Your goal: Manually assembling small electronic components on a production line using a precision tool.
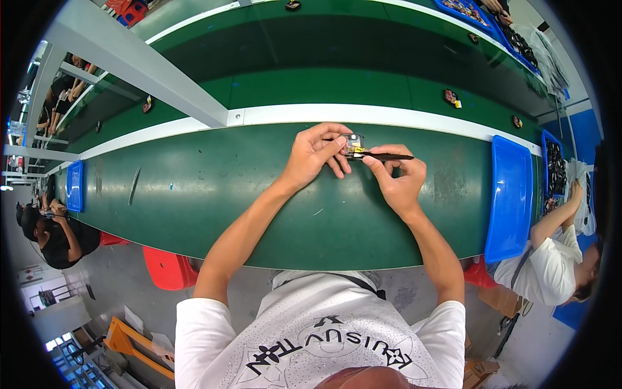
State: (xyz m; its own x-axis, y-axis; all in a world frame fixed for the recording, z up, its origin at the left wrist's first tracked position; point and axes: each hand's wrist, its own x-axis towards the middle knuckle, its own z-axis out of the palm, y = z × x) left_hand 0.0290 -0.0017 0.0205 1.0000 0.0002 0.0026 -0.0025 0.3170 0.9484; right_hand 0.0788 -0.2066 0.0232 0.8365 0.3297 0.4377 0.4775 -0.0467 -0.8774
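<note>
My left hand [312,154] is closed on a small electronic unit with a dark, partly clear case [353,140]. Yellow and pale parts show inside it, too small to make out. Black tweezers [394,156] are pinched in my right hand [402,185], lying nearly level with their tips at the unit's lower right edge. Whether the tips grip anything cannot be seen. Both hands are raised over the far half of the green workbench [259,220].
Beyond a white rail [285,115] runs a green belt [350,89] carrying small units [451,98]. An empty blue tray [510,201] lies to the right, near a co-worker in a white shirt [547,272]. A thin strip [135,185] lies left; a grey post [149,65] rises far left.
</note>
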